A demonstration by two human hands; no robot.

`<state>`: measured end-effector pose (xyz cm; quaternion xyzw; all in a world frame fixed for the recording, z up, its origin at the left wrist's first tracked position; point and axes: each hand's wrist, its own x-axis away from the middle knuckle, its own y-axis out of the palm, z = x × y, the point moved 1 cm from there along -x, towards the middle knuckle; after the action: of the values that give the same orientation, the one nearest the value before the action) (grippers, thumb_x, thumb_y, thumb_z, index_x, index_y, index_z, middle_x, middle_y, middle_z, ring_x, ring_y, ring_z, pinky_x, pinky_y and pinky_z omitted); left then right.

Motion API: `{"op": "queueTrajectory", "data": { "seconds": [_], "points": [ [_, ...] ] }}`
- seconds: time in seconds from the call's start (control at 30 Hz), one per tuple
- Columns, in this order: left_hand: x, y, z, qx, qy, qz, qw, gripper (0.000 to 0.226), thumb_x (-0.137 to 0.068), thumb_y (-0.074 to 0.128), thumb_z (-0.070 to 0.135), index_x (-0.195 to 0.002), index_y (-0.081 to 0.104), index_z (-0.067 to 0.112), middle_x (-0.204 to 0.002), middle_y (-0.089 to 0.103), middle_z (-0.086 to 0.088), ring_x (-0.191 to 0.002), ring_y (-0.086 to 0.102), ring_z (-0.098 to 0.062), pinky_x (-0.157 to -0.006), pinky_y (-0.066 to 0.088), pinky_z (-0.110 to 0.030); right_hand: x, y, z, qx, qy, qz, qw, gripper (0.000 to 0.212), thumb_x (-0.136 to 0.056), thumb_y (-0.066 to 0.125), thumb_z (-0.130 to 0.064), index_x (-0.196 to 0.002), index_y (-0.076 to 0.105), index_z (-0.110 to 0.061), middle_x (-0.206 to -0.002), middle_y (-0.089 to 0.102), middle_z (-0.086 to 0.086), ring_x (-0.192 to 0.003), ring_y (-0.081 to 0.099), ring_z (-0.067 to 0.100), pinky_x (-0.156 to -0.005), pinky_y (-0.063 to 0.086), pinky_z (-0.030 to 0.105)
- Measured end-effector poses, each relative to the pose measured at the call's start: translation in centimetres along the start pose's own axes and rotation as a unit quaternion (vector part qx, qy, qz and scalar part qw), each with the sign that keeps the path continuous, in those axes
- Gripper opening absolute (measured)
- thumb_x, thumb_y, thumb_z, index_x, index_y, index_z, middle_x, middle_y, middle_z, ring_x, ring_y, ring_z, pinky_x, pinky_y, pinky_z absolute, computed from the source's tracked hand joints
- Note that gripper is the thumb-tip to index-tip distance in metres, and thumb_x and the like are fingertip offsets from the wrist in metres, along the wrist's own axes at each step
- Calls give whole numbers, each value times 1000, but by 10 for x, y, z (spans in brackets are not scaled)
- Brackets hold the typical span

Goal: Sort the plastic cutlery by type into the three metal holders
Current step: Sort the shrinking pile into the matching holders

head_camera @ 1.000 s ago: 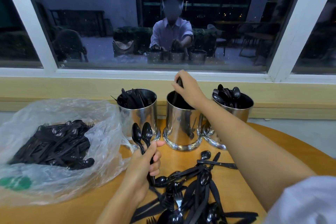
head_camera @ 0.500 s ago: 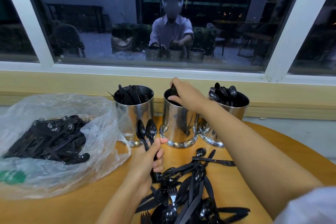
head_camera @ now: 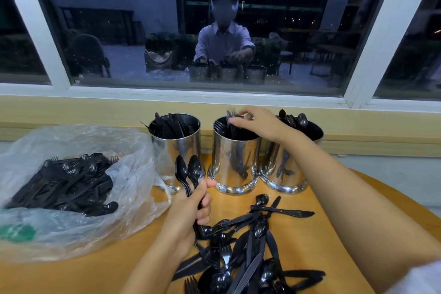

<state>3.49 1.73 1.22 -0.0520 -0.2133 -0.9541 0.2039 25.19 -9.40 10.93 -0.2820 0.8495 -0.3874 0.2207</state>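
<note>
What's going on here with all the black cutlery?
A person is sorting black plastic cutlery by type at a wooden table. The left hand grips two spoons upright. The right hand reaches over the middle holder, fingertips at the forks in it; whether it pinches one is unclear. The left holder has knives, the right holder more spoons. A mixed pile lies in front, and more sits in a plastic bag.

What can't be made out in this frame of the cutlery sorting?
All in the head view:
- Whether the right hand grips anything over the middle holder: its fingertips are blurred.
- Right holder: the forearm hides part of its rim and wall.
- Loose pile: cut off by the bottom edge, and the pieces overlap.
- Bagged cutlery: hazed by the crinkled bag.
</note>
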Motion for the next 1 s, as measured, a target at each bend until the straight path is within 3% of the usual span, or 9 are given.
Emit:
{"op": "queueTrajectory", "data": {
  "seconds": [0.13,0.23,0.3,0.4,0.53,0.57,0.7,0.87,1.0],
  "points": [
    [0,-1,-2,-1,-5,0,1000,29,-101,46,25,-113,62,3,-58,39,3,-42,26,-5,-38,28,-16,-3,10,-2,37,-26,-83,995,59,-88,63,-49,-137,48,-19,-113,56,-1,-106,54,17,-82,42,27],
    [-2,-4,-1,3,-11,6,1000,29,-102,46,25,-114,61,3,-57,39,3,-42,26,-5,-37,27,-15,-15,8,4,16,-40,63,997,26,-89,68,-32,-106,66,-12,-101,62,-1,-94,55,15,-81,41,29],
    [-3,-3,-1,7,-14,5,1000,29,-102,46,24,-114,61,3,-57,38,4,-42,26,-5,-37,27,-15,-22,5,9,-28,-2,115,993,24,-90,67,-31,-102,62,-10,-98,61,1,-90,54,15,-80,41,30],
    [-3,0,2,16,-17,-7,1000,30,-101,47,24,-114,61,2,-57,39,4,-43,26,-5,-38,26,-16,-22,18,8,31,27,5,999,43,-93,61,-40,-122,54,-9,-104,58,1,-96,53,16,-85,42,32],
    [4,5,8,18,-15,-42,999,31,-99,48,27,-113,61,1,-58,40,3,-43,26,-5,-39,25,-16,6,13,-14,44,-43,228,972,37,-94,60,-36,-121,59,-10,-112,57,2,-106,49,16,-93,41,28],
    [8,6,9,15,-14,-50,999,31,-99,48,27,-112,61,1,-58,40,3,-43,26,-5,-39,25,-16,21,14,-25,-9,-52,219,974,32,-95,58,-35,-117,61,-11,-108,59,-1,-98,52,10,-87,43,24],
    [24,18,11,-19,-11,-89,996,30,-98,50,29,-108,61,3,-60,41,3,-44,27,-5,-41,25,-16,85,46,-53,-173,-3,-62,983,24,-93,61,-34,-109,64,-17,-90,66,-6,-63,56,-6,-58,46,15],
    [52,26,8,-49,-37,-157,986,39,-85,60,38,-104,62,4,-61,43,4,-46,32,-5,-43,30,-16,126,59,-46,-285,-56,19,957,12,-87,71,-10,-97,67,-5,-82,63,5,-66,57,6,-62,45,18],
    [68,32,10,-138,-81,-251,955,30,-87,61,37,-94,62,8,-53,33,6,-40,26,-3,-40,21,-15,153,59,-46,-300,-58,-44,951,23,-95,60,-11,-117,52,-13,-92,61,-1,-63,52,6,-57,45,19]
  ]
}}
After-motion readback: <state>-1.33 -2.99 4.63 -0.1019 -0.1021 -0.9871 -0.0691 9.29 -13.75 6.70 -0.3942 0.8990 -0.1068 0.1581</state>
